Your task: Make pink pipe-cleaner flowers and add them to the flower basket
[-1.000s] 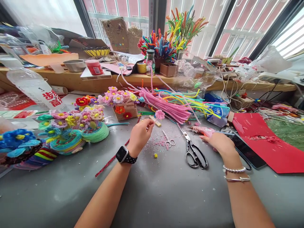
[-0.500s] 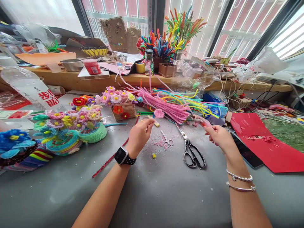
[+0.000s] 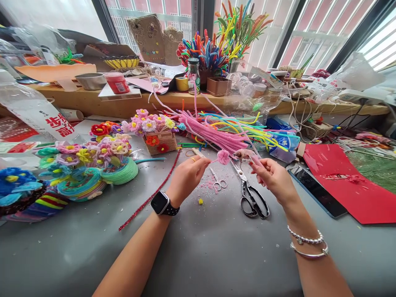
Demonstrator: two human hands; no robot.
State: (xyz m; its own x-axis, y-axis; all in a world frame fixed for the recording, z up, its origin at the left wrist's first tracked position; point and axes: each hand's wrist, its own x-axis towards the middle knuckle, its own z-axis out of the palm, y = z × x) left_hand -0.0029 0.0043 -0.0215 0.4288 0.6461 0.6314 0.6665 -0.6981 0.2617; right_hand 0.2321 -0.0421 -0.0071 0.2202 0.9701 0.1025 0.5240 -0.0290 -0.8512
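Note:
My left hand (image 3: 193, 172) is closed in a pinch on the thin stem of a small pink fuzzy flower (image 3: 223, 156), which points to the right. My right hand (image 3: 272, 177) is wrapped round what looks like a pink glue gun (image 3: 251, 156); its brownish, crusted tip is close to the flower. Whether tip and flower touch I cannot tell. Beneath the hands lie small scissors (image 3: 219, 181) and large black-handled scissors (image 3: 252, 198). A bundle of pink pipe cleaners (image 3: 213, 132) lies behind the flower. One yellow bit (image 3: 201, 201) rests on the table among pink trimmings.
Left stand pipe-cleaner flower pots (image 3: 120, 171), a basket of flowers (image 3: 157, 142) and a plastic bottle (image 3: 37, 111). A red glittery pipe cleaner (image 3: 148, 194) lies left of my wrist. At right are a phone (image 3: 318, 192) and red card (image 3: 355, 185). A cluttered wooden ledge (image 3: 139, 101) runs behind.
My right hand has moved left with the glue gun, bringing its tip near the flower. The flower in my left hand has shifted slightly right and now shows a fluffier side.

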